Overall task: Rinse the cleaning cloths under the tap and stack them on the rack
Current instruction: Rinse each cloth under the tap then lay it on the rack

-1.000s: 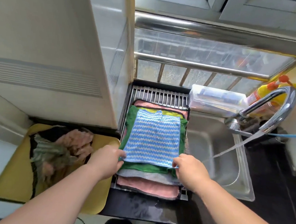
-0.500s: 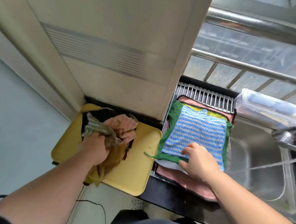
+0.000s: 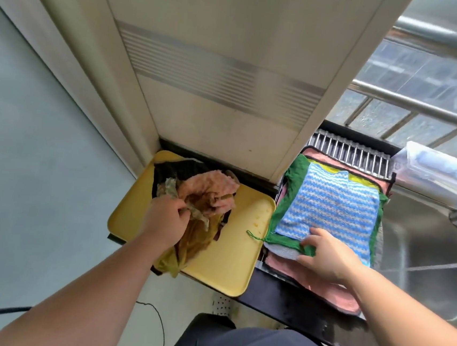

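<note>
Left hand (image 3: 165,218) grips crumpled cloths (image 3: 205,195) on the yellow tray (image 3: 230,262); right hand (image 3: 325,254) rests, fingers spread, on the stacked cloths (image 3: 330,207).

A flat stack (image 3: 325,226) of cloths lies on the metal rack (image 3: 349,153). On top is a blue and white cloth (image 3: 329,210). Under it are a green cloth (image 3: 294,173), a yellow cloth (image 3: 331,168), a grey cloth (image 3: 284,252) and, at the bottom, a pink cloth (image 3: 322,288). A messy pile (image 3: 211,196) of pink, brown and black cloths sits on a tray (image 3: 229,265) just left of the rack. The left hand (image 3: 165,219) grips the pile.
</note>
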